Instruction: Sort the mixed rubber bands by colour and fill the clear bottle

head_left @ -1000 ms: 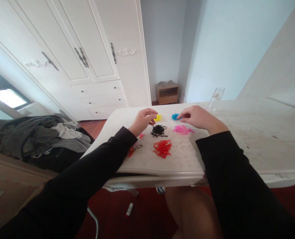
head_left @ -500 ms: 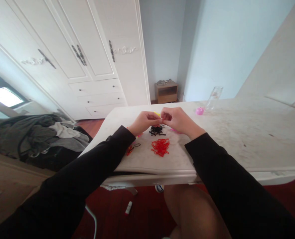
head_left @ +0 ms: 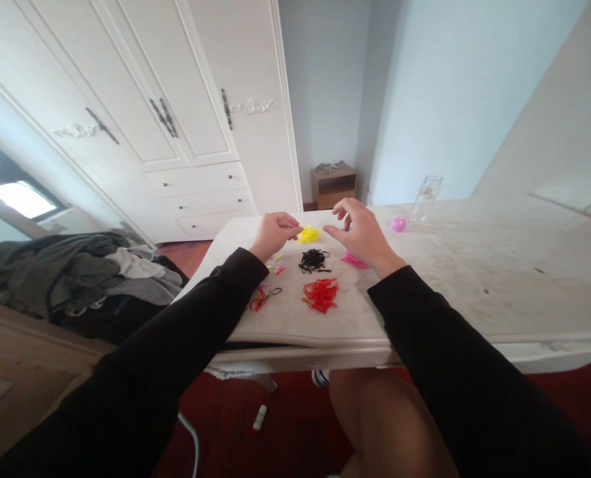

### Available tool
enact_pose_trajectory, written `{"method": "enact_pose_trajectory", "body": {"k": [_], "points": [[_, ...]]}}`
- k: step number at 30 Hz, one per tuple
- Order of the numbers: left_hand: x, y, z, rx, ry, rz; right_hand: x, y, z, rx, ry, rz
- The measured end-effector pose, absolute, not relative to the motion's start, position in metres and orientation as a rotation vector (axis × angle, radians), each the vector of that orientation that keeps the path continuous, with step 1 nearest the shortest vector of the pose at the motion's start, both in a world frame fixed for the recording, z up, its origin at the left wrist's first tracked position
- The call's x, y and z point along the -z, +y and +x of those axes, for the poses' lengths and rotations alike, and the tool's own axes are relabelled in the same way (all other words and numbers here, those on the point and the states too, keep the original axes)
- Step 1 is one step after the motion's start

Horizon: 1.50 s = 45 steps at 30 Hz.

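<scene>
My left hand [head_left: 278, 234] is over the back left of the white table [head_left: 439, 285], thumb and fingertips pinched together beside a yellow pile [head_left: 309, 234] of small bands. Whatever is in that pinch, if anything, is too small to make out. To the right of the pile my right hand [head_left: 359, 232] hovers with thumb and fingers apart, holding nothing visible. A bit of blue shows behind its fingers. Pink bands [head_left: 355, 260] lie beneath its wrist. Between my forearms are a black pile of bands [head_left: 314, 259] and, nearer me, a red pile [head_left: 320, 295].
Mixed loose bands [head_left: 260, 299] lie by my left sleeve. Farther right stand a pink object [head_left: 399, 224] and a clear glass bottle [head_left: 426, 199]. Clothes [head_left: 76, 279] are heaped left of the table. A white tube [head_left: 259, 418] lies on the floor.
My hands were together at the fingertips over the back of the piles; they have moved apart. The right hand has opened, and the yellow pile shows between them.
</scene>
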<state>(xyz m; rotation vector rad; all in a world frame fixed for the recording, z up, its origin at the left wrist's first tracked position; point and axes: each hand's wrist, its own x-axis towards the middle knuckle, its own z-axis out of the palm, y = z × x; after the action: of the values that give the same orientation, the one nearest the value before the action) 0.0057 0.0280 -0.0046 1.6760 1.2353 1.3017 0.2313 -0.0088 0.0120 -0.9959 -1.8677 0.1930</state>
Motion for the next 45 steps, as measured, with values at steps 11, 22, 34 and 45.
{"method": "enact_pose_trajectory", "body": {"k": [11, 22, 34, 45], "points": [[-0.017, 0.042, -0.04, -1.164, 1.391, 1.934, 0.003, 0.001, 0.241, -0.13, -1.869, -1.235], [-0.028, 0.041, -0.082, -0.337, 1.47, 2.205, 0.009, 0.006, 0.242, -0.06, -1.889, -1.275], [-0.027, 0.008, -0.101, -0.839, 1.457, 1.774, 0.009, -0.001, 0.245, 0.085, -1.882, -1.318], [0.003, -0.119, -0.114, -0.137, 1.763, 2.252, 0.009, -0.002, 0.245, 0.024, -1.917, -1.312]]}}
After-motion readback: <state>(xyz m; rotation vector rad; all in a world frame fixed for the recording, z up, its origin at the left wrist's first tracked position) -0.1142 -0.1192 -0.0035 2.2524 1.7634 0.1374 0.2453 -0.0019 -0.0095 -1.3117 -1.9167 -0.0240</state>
